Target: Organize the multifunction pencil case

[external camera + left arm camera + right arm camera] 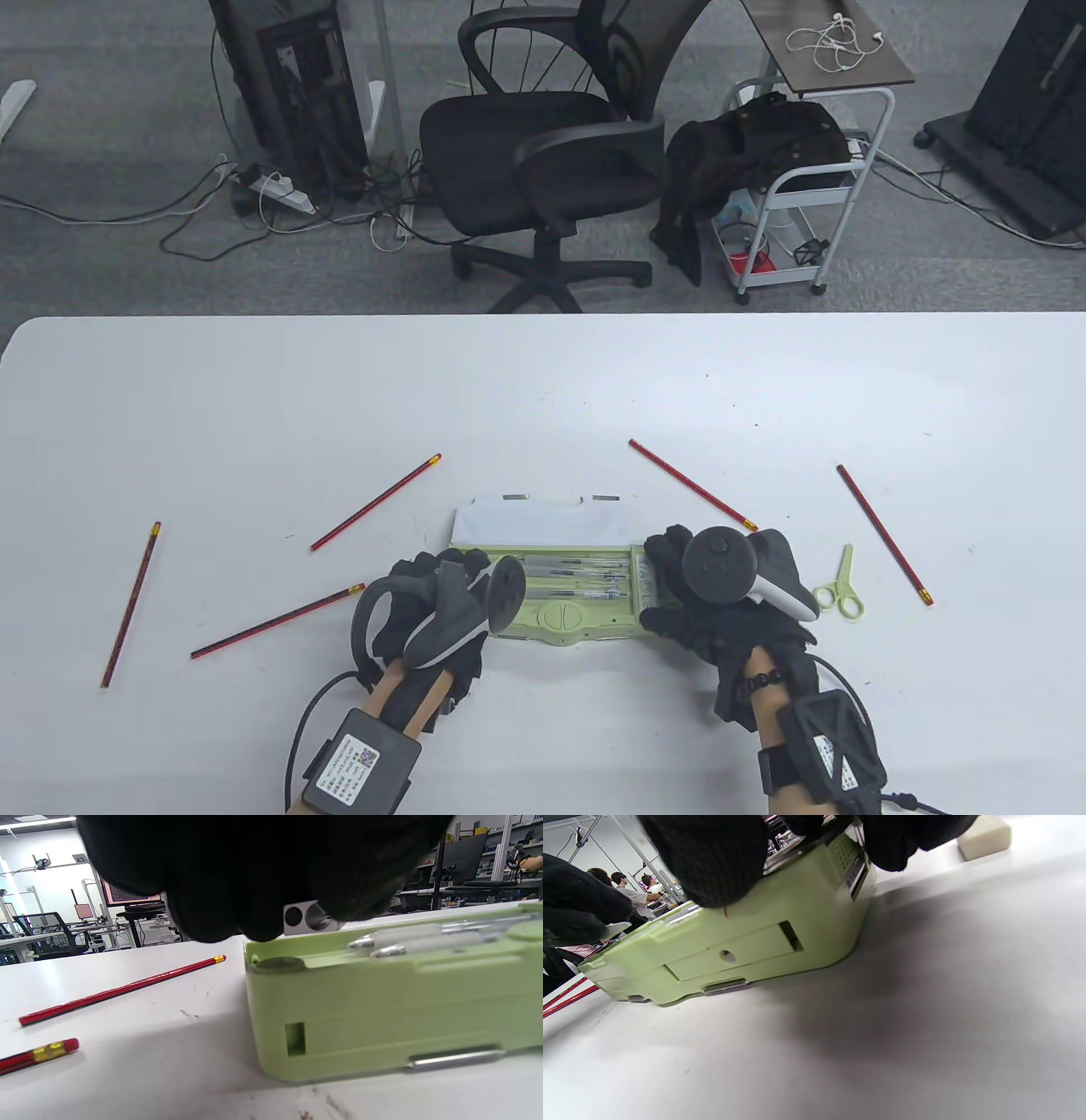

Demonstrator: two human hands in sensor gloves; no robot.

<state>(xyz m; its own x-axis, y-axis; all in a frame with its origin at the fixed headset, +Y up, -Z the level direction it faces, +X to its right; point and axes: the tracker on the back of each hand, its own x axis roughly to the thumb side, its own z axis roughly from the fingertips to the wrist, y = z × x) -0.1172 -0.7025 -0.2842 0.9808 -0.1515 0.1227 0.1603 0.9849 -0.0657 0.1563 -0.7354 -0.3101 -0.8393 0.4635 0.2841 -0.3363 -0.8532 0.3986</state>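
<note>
Basically no readable text; the label on the left wrist pack is too small. Pale green pencil case lies open at the near table edge, white lid flipped back, clear pens inside. Left hand and right hand each grip one end, fingers curled over it. Red pencils scattered around, green scissors to the right.

White table: pencil case, pencils, scissors.
</note>
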